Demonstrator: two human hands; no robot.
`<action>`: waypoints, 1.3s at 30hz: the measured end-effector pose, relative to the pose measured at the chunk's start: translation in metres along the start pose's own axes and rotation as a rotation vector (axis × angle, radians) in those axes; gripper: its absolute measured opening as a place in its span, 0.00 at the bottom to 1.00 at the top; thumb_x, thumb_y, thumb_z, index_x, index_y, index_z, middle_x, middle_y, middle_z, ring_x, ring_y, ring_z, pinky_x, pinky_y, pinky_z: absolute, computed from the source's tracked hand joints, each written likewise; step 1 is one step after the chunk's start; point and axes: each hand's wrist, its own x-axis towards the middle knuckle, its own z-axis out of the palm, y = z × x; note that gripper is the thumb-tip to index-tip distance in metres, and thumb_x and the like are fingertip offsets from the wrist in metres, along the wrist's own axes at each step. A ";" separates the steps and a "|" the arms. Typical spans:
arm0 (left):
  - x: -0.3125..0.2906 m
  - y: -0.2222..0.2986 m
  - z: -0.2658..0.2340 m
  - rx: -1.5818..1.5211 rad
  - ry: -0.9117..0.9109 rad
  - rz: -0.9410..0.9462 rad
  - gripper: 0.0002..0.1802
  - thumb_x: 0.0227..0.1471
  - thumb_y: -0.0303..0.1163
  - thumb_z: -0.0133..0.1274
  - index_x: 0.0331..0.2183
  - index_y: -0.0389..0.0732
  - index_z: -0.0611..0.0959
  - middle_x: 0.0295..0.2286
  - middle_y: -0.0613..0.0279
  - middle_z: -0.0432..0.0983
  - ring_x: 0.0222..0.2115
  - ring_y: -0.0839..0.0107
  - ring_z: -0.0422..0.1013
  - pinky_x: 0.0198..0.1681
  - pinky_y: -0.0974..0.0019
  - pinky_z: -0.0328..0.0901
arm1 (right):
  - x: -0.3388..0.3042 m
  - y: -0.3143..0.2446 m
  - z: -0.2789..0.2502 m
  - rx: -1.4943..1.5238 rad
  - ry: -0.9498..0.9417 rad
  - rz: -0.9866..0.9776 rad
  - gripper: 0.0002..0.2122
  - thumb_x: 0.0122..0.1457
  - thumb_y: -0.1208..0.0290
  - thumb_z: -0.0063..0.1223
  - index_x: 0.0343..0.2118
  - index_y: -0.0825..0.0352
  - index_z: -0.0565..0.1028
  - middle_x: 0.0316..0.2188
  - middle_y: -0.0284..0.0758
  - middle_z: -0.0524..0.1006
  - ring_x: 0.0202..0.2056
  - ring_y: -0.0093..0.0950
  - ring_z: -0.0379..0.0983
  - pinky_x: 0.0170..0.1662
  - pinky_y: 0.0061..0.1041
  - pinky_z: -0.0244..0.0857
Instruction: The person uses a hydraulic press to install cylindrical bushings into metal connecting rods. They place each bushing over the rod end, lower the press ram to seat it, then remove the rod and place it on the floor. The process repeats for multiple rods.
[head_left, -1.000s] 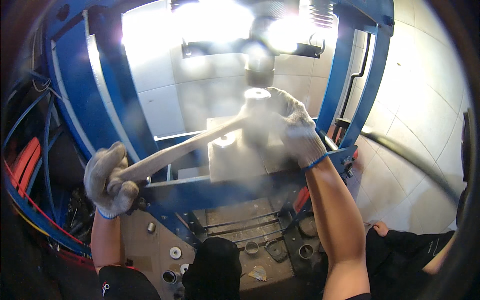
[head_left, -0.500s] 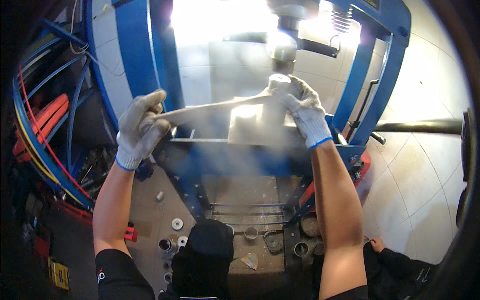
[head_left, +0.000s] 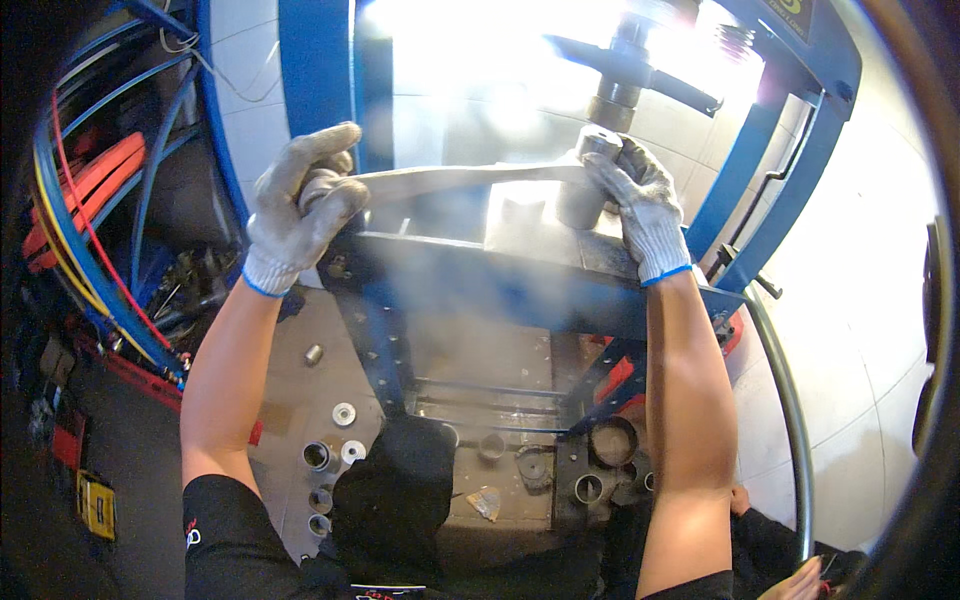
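Observation:
My left hand (head_left: 308, 205), in a grey-white knit work glove, is closed round the near end of a long grey metal bar (head_left: 470, 180). The bar runs right, almost level, to a metal cylinder (head_left: 578, 205) standing on the press bed. Atop it sits a smaller round metal piece (head_left: 598, 142) with a hole in its top. My right hand (head_left: 640, 200), gloved alike, has its fingers wrapped round this piece from the right. Just above hangs the dark press ram (head_left: 612, 105); whether it touches the piece I cannot tell.
The blue press frame (head_left: 820, 170) surrounds the work, with a bright metal plate (head_left: 515, 215) on its bed. Bushings and rings (head_left: 345, 413) lie on the floor below. At right, a long dark pipe (head_left: 790, 400) reaches down to another person's hand (head_left: 797, 582). Hoses (head_left: 75, 260) hang left.
The view has shifted, so the press and my hands appear farther right. The pipe at right has swung from level to pointing down. Both hands keep their grip.

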 end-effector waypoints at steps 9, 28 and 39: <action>-0.006 -0.010 0.004 -0.148 0.060 -0.105 0.44 0.49 0.62 0.61 0.55 0.37 0.75 0.35 0.62 0.75 0.31 0.77 0.69 0.36 0.71 0.67 | -0.005 -0.010 0.007 0.003 0.033 -0.022 0.24 0.56 0.70 0.63 0.55 0.72 0.72 0.47 0.36 0.78 0.45 0.22 0.75 0.49 0.20 0.68; 0.018 -0.002 0.095 -1.191 -0.144 -0.294 0.12 0.61 0.29 0.53 0.41 0.29 0.81 0.41 0.47 0.76 0.43 0.63 0.75 0.42 0.62 0.73 | -0.005 -0.017 0.015 -0.011 0.177 0.159 0.33 0.51 0.66 0.69 0.58 0.73 0.67 0.51 0.37 0.76 0.50 0.26 0.73 0.56 0.26 0.65; 0.013 0.005 0.105 -1.005 -0.024 -0.338 0.22 0.60 0.44 0.54 0.34 0.30 0.80 0.37 0.39 0.77 0.34 0.57 0.76 0.37 0.58 0.71 | -0.004 -0.018 0.014 0.013 0.222 0.179 0.34 0.48 0.65 0.72 0.57 0.72 0.69 0.49 0.37 0.77 0.50 0.25 0.73 0.55 0.28 0.68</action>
